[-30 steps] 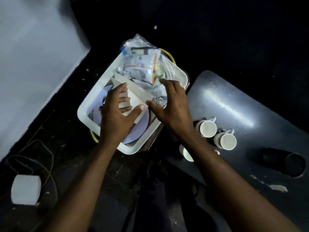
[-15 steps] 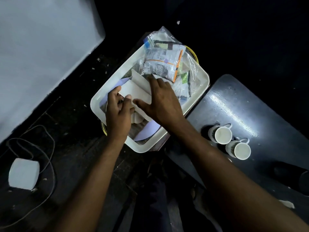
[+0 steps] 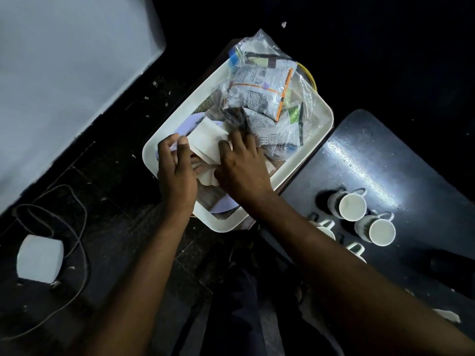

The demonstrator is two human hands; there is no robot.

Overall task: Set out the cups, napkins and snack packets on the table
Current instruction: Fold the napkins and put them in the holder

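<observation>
While both hands [image 3: 177,173] [image 3: 241,168] pinched white folded paper napkins [image 3: 205,140] inside the white tray [image 3: 164,132], layers risked separating, snagging adjacent clear-bagged snack packets [image 3: 262,96].

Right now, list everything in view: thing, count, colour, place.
tray: one, white, centre.
napkins: folded stack, white, in tray under both hands.
snack packets: several, in clear bag, tray's far end.
cups: four showing, white, on table.
table: one, dark, right.
box: one, white, floor, lower left, beside a cable.
left hand: on napkins.
right hand: on napkins.
</observation>
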